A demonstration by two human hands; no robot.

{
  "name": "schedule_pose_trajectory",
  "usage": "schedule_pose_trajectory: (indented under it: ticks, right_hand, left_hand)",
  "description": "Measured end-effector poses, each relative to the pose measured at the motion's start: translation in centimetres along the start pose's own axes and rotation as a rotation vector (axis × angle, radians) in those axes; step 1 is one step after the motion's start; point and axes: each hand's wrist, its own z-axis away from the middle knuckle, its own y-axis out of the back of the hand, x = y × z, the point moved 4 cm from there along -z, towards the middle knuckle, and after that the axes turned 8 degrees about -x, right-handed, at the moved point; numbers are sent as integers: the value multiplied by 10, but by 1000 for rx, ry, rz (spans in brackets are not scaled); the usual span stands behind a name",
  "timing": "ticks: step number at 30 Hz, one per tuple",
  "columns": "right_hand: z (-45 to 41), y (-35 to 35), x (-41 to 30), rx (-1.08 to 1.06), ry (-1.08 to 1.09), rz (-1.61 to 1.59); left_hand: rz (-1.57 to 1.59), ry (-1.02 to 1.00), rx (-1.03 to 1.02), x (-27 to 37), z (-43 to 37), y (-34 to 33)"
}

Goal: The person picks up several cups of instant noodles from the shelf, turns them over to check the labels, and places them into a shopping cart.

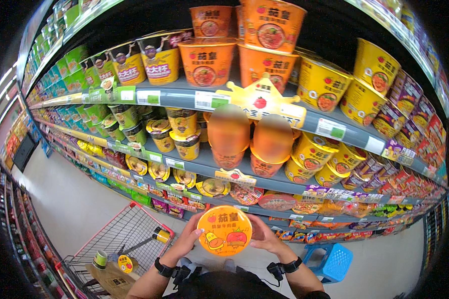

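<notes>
Between my two hands is an orange instant noodle cup [224, 231], its round printed lid turned up toward me. My left hand [190, 234] grips its left side and my right hand [262, 235] its right side. The lid bears writing, a cartoon cow and a cartoon tomato. The cup's body is hidden under the lid. Ahead of it, the lower shelves carry bowl noodles with printed lids [213, 187]. Stacked orange noodle cups [208, 61] stand on the upper shelf, with yellow noodle cups [323, 84] to their right.
At lower left stands a wire shopping cart [116, 224] holding a brown bag [114, 282], a green cup [100, 259], a yellow-lidded cup [125, 264] and another yellow cup [161, 235]. A blue plastic stool [333, 259] is on the floor at right. A crown-shaped sign [263, 99] juts from the shelf edge.
</notes>
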Motion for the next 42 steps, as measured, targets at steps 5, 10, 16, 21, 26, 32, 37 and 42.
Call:
schedule_pose_trajectory:
  ticks: [5,10,16,21,26,32,37,42]
  right_hand:
    - [23,9,-37,112,89,107]
    - [24,11,-38,183,69,63]
    - [-1,6,-5,99,36,26]
    - [-17,-11,-3,7,47,-51]
    - [-33,-30,2,-14,-113,-53]
    - [-37,-41,9,51,-254,-33]
    - [-30,-28,21,48,-364,-59]
    - [-27,-20,25,72,-445,-268]
  left_hand:
    - [-166,-128,-218,41,-26,-37]
    - [-219,88,-193,45,-20,-42]
    - [-196,101,-1,39,12,-34]
    - [-19,51,77,28,38,-21]
    - [-86,90,215,36,55,-26]
    - [-99,255,341,21,66,-23]
    - [-42,261,363,8,63,-23]
    - [101,360,339,-3,47,-24]
